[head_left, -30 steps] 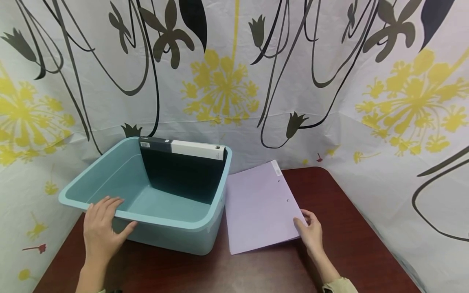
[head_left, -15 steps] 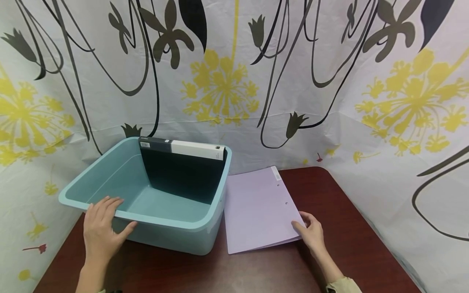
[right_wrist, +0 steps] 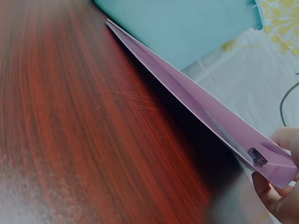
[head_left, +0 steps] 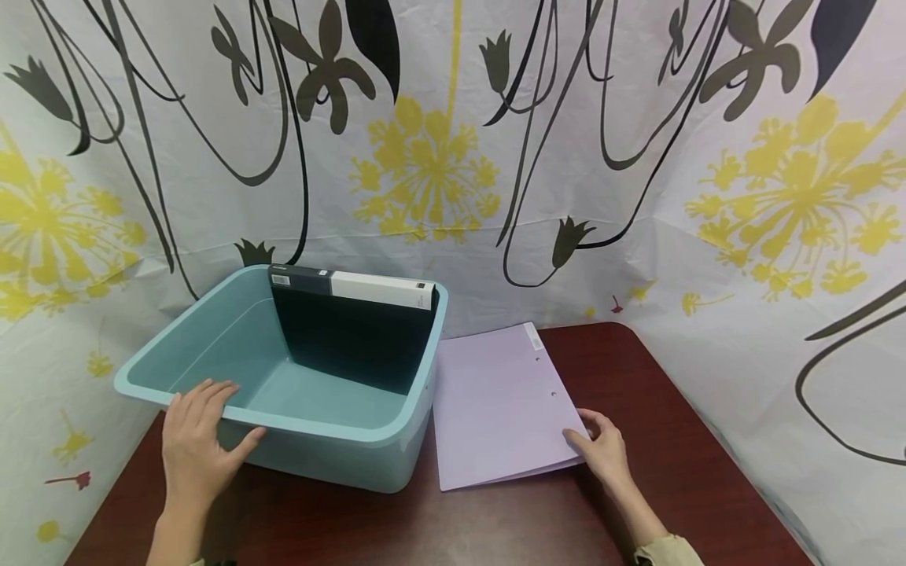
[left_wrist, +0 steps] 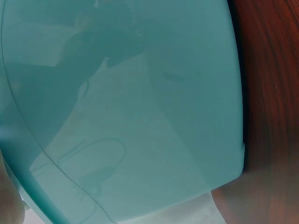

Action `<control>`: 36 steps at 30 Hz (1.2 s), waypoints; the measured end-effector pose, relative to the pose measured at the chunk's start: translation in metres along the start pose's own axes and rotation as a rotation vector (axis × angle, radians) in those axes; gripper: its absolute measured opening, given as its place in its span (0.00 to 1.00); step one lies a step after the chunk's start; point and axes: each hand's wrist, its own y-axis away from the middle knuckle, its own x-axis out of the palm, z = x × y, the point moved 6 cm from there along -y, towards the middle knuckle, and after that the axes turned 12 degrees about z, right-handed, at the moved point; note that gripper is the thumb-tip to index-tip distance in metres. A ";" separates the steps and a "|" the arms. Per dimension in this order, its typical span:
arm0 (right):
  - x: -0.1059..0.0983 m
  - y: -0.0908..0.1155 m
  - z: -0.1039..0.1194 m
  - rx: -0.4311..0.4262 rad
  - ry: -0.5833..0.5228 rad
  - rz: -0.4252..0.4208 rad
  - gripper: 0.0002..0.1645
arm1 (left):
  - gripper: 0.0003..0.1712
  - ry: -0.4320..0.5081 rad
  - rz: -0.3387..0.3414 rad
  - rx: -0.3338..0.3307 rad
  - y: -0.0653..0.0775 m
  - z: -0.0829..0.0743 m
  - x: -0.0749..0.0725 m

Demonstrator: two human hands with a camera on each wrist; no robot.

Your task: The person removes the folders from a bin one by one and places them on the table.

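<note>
A light blue plastic basin (head_left: 314, 460) stands on the left of the table. My left hand (head_left: 194, 444) holds its near rim, fingers over the edge and thumb on the outer side; in the left wrist view the basin's wall (left_wrist: 140, 121) fills most of the picture. To the right of the basin is a lilac ring binder (head_left: 502, 409) with punched holes and a white label. With thumb and fingers, my right hand (head_left: 600, 448) grips its right edge. The right wrist view shows the binder (right_wrist: 187, 93) edge-on, tilted up from the table at the held side.
Inside the basin a dark file folder (head_left: 354, 338) with a black and white spine stands against the far wall. Brown wooden table (head_left: 510, 527) lies underneath. A printed cloth (head_left: 538, 157) hangs behind it.
Over the first half second the binder has dropped a little toward the table and shifted slightly left, my right hand with it. My left hand and the basin have stayed in place.
</note>
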 end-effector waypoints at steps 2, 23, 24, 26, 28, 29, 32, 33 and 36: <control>0.000 0.000 0.000 0.000 0.013 0.012 0.25 | 0.50 0.001 0.001 -0.001 0.000 0.000 0.000; -0.006 0.007 0.000 0.004 0.163 0.126 0.26 | 0.50 0.010 -0.002 0.003 0.000 0.000 0.001; -0.007 0.007 0.001 -0.002 0.167 0.129 0.27 | 0.50 0.010 -0.002 0.003 0.000 0.001 0.001; -0.008 0.007 0.002 -0.014 0.181 0.125 0.26 | 0.50 0.011 -0.001 0.003 0.000 0.001 0.001; -0.011 0.008 0.005 -0.032 0.187 0.115 0.25 | 0.50 0.010 0.000 0.003 0.000 0.000 0.001; -0.012 0.008 0.007 -0.042 0.191 0.110 0.25 | 0.50 0.009 0.000 0.003 0.000 0.000 0.001; -0.015 0.008 0.014 -0.077 0.190 0.099 0.24 | 0.50 0.011 -0.001 0.001 0.000 0.000 0.001; -0.016 0.008 0.016 -0.088 0.189 0.102 0.24 | 0.50 0.011 -0.001 0.001 0.000 0.000 0.000; -0.017 0.006 0.022 -0.114 0.191 0.114 0.25 | 0.50 0.018 -0.003 0.000 0.000 0.000 0.000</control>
